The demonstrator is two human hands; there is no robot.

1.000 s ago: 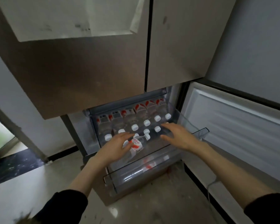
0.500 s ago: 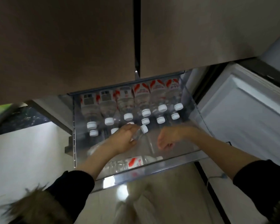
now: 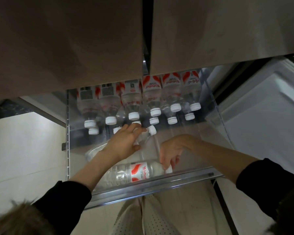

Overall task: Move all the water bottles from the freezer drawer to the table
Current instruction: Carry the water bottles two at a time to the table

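Note:
The clear freezer drawer (image 3: 153, 183) is pulled out below the fridge doors. Several water bottles (image 3: 170, 92) with red-and-white labels lie stacked at its back, white caps toward me. My left hand (image 3: 124, 144) grips a clear bottle (image 3: 148, 133) lying diagonally in the drawer's middle, its cap pointing up and right. A second loose bottle (image 3: 134, 172) lies along the drawer's front rail. My right hand (image 3: 171, 152) curls round this bottle's cap end, fingers pointing down.
Two brown fridge doors (image 3: 66, 43) hang over the drawer's back half. A white open door panel (image 3: 265, 119) stands to the right. Pale floor (image 3: 24, 150) lies left of the drawer, and my light trousers (image 3: 159, 216) are below it.
My view has closed in over the drawer. My right hand dropped from above the stacked caps to the front bottle's neck. My left hand keeps its hold on the diagonal bottle.

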